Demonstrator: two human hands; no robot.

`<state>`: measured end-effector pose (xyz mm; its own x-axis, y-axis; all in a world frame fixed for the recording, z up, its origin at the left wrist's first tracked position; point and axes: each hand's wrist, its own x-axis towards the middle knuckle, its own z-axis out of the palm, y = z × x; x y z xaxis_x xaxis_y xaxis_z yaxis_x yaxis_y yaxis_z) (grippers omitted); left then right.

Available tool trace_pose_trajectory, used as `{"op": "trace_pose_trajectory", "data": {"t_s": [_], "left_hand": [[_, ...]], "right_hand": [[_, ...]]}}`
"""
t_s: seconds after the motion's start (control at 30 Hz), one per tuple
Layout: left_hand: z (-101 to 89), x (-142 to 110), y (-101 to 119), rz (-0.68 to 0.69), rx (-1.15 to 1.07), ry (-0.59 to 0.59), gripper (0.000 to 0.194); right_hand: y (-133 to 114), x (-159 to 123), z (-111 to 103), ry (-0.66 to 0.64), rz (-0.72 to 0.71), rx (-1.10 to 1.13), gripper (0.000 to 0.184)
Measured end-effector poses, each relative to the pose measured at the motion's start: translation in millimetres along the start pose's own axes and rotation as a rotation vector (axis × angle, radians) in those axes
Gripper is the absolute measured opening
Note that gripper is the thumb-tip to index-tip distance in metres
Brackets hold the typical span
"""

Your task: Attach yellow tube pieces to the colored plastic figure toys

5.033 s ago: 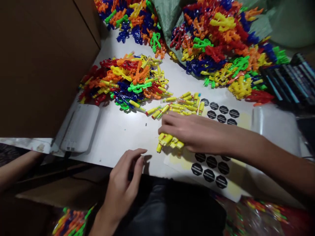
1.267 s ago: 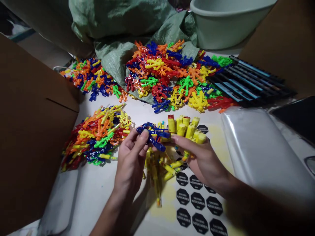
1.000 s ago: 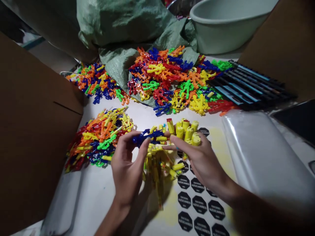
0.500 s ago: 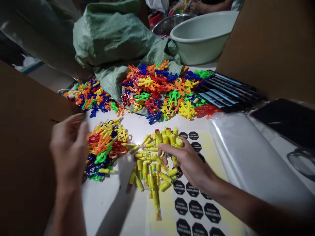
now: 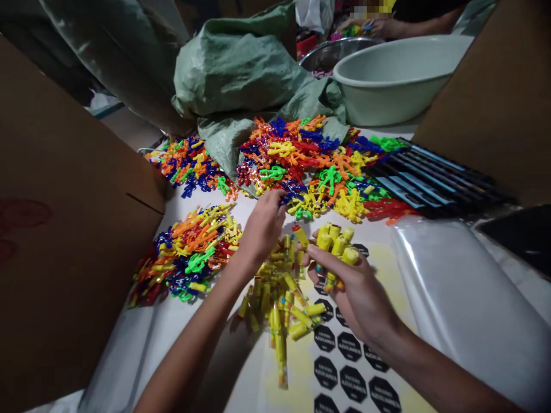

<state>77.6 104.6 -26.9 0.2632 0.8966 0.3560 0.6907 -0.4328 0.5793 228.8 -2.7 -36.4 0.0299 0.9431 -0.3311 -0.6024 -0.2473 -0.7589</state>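
My left hand [image 5: 263,226] reaches forward, its bunched fingertips at the lower edge of a large heap of multicoloured plastic figures [image 5: 305,166]. Whether it holds a piece is hidden. My right hand [image 5: 348,287] grips a bundle of yellow plastic tubes [image 5: 333,249] above a sheet of black octagonal "EXCESO AZÚCARES" stickers [image 5: 340,367]. Between my hands and below them lies a loose pile of yellow tubes [image 5: 275,301]. To the left sits a mixed pile of figures and tubes [image 5: 187,264].
A cardboard flap [image 5: 64,229] fills the left side, another [image 5: 486,97] the upper right. Behind lie a green woven sack [image 5: 241,74], a pale basin [image 5: 396,77] and a steel bowl [image 5: 331,51]. A plastic roll [image 5: 456,292] lies right. A co-worker's hands [image 5: 365,26] show far back.
My left hand no longer holds the blue figure and has moved from the left pile forward to the large heap. My right hand has gathered and lifted yellow tubes.
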Motion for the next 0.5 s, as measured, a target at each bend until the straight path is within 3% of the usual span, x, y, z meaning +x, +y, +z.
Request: {"op": "trace_pose_trajectory", "data": {"t_s": [0.1, 0.23, 0.3, 0.5], "left_hand": [[-32.4, -24.9, 16.8, -0.079, -0.188, 0.155, 0.04], [-57.5, -64.0, 40.9, -0.466, -0.815, 0.355, 0.055], [-58.1, -79.5, 47.6, -0.582, -0.925, 0.416, 0.056], [-43.9, -99.9, 49.2, -0.703, -0.96, 0.505, 0.054]], "right_hand": [[0.0, 0.6, -0.6, 0.01, -0.014, -0.038, 0.028], [4.5, 1.5, -3.2, -0.009, -0.027, -0.058, 0.027], [7.0, 0.4, -3.8, -0.043, -0.01, -0.08, 0.027], [4.5, -8.8, -1.2, -0.158, -0.041, -0.208, 0.028]]}}
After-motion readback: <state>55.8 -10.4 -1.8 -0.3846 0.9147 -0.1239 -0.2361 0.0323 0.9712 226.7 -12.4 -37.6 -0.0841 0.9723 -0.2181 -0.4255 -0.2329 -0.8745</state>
